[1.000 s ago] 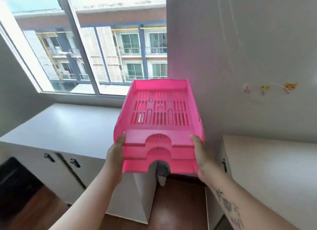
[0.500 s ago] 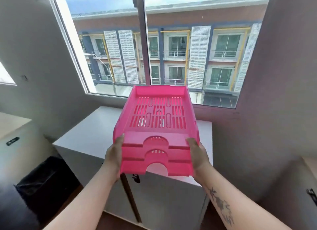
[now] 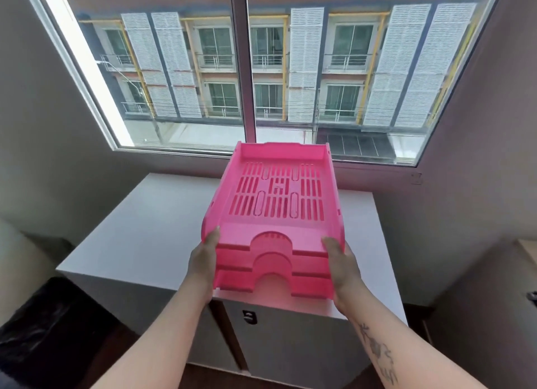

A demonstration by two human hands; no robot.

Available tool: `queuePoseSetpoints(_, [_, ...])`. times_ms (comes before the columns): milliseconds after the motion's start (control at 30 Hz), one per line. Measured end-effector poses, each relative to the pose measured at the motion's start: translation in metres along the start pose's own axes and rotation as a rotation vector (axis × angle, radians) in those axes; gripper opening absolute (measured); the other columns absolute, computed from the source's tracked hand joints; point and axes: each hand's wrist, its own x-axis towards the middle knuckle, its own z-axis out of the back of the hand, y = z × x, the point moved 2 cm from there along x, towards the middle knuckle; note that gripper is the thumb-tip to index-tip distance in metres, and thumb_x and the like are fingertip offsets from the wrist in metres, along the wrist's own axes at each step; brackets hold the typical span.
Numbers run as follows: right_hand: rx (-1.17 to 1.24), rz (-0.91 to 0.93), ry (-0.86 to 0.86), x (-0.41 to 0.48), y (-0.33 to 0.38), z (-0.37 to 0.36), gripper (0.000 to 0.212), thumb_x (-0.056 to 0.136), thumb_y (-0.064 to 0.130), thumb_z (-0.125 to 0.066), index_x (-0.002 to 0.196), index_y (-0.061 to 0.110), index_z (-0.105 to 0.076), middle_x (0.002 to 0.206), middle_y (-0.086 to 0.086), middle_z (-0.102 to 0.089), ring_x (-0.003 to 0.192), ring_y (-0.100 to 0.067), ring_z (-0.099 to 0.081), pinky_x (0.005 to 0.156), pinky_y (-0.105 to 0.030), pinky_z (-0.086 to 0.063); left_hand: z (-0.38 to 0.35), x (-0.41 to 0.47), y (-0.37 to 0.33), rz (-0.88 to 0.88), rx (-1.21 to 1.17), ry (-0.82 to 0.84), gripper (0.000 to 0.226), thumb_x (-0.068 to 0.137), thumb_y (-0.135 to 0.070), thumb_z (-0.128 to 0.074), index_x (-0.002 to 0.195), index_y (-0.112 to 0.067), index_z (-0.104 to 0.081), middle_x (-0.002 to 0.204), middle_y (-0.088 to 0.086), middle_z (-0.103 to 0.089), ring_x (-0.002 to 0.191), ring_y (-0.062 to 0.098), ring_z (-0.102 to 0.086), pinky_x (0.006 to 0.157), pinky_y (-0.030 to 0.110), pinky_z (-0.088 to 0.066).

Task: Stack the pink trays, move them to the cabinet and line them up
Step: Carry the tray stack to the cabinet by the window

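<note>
Head view: held a stack of pink trays [image 3: 276, 214] above the white cabinet [image 3: 151, 229], below the window [image 3: 261, 69]. Left grip [image 3: 203, 261] clenched on the stack's left front corner, right grip [image 3: 341, 265] on the right. Tilted up toward the far end, front edge just over the cabinet's near edge.

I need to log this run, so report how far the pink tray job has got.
Stacking looks done: the pink trays sit nested in one pile of about three. In hand: the left hand and right hand grip the pile's near corners, holding it over the white cabinet below the window; whether it touches the top is unclear. Left: set it down and line the trays up.
</note>
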Motion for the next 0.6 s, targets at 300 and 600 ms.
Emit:
queuePoseSetpoints(300, [-0.185,0.189,0.121,0.003,0.030,0.011,0.057,0.078,0.059,-0.063,0.128,0.034,-0.055,0.121,0.003,-0.069,0.112,-0.022,-0.065,0.096,-0.053,-0.051,0.004,-0.002,-0.028,-0.237,0.205,-0.009,0.049,0.087,-0.064,-0.045,0.115,-0.027,-0.064,0.104,0.009,-0.073,0.092,0.027,-0.071,0.073,0.046,-0.061])
queuePoseSetpoints(600, [-0.406,0.260,0.090,0.030,0.085,0.007,0.036,0.092,0.006,-0.039,0.114,0.020,-0.063,0.102,-0.002,-0.073,0.092,-0.024,-0.070,0.082,-0.044,-0.059,-0.006,0.004,-0.075,-0.292,0.332,-0.124,0.031,0.099,-0.021,-0.045,0.123,-0.016,-0.064,0.095,-0.003,-0.070,0.082,0.018,-0.067,0.055,0.026,-0.049])
